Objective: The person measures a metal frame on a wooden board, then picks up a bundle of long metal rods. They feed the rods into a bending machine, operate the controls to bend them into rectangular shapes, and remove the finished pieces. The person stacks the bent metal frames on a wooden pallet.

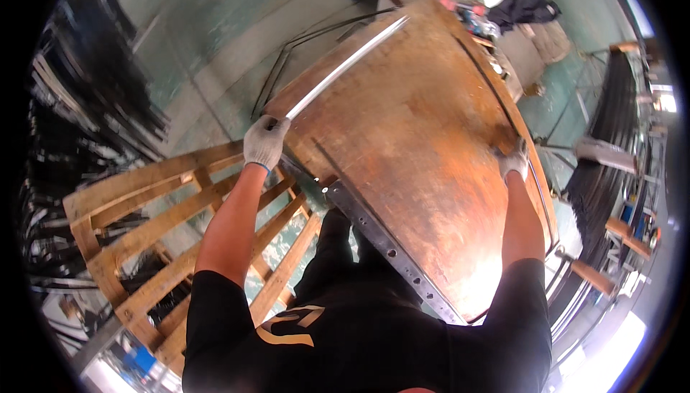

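My left hand [265, 141], in a pale knit glove, is closed around the near end of a long, shiny metal strip [345, 69]. The strip runs along the left edge of a rusty brown tabletop [402, 127] toward its far corner. My right hand [514, 159], also gloved, is at the table's right edge beside a long dark bar [492, 85]. Its fingers are smeared and lie over a dark brown patch, so whether they grip the bar cannot be made out. A steel strip with holes [392, 253] lines the table's near edge.
A slatted wooden pallet frame [172, 199] stands at the left, close to my legs. Dark bundled stock [86, 84] fills the far left, with more dark lengths [611, 120] at the right. A dark cloth [525, 3] and cluttered small items lie beyond the table's far right corner.
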Action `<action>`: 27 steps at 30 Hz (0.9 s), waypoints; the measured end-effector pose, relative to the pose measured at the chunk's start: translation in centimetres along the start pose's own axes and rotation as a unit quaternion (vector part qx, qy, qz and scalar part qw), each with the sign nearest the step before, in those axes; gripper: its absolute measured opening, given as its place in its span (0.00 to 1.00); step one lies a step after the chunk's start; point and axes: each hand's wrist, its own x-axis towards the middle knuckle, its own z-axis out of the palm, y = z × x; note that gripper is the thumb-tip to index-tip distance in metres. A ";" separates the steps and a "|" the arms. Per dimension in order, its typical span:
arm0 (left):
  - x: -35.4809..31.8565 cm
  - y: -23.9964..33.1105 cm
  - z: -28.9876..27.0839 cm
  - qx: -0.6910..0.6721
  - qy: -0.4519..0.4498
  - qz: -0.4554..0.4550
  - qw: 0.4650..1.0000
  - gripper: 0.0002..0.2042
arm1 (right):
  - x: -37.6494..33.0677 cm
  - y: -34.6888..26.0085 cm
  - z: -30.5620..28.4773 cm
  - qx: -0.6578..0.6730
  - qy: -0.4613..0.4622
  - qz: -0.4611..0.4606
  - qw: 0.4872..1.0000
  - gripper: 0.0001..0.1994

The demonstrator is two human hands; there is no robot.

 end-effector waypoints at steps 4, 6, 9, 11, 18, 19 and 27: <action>2.2 2.4 3.6 0.120 0.073 0.073 0.987 0.19 | -0.4 -0.1 -0.8 0.025 0.015 0.001 1.000 0.61; 3.0 2.7 4.9 0.165 0.096 0.128 0.973 0.17 | -0.6 -0.1 -1.1 0.029 0.014 0.002 0.999 0.61; 3.6 2.5 6.4 0.212 0.116 0.208 0.948 0.15 | -1.0 -0.5 -3.0 0.038 -0.003 0.020 0.999 0.59; 2.2 4.4 6.5 0.230 0.109 0.231 0.939 0.17 | 0.1 1.0 -2.0 0.052 0.061 0.008 0.997 0.41; -4.8 8.5 4.7 0.206 0.097 0.260 0.938 0.17 | 4.9 4.4 -3.4 0.008 0.046 -0.096 0.994 0.11; -6.9 9.1 4.1 0.187 0.094 0.261 0.943 0.16 | 5.2 5.0 -3.4 0.027 0.056 -0.107 0.992 0.11; -20.9 10.0 2.5 -0.079 -0.026 0.212 0.974 0.05 | 2.6 16.1 -14.7 0.164 0.090 -0.147 0.971 0.14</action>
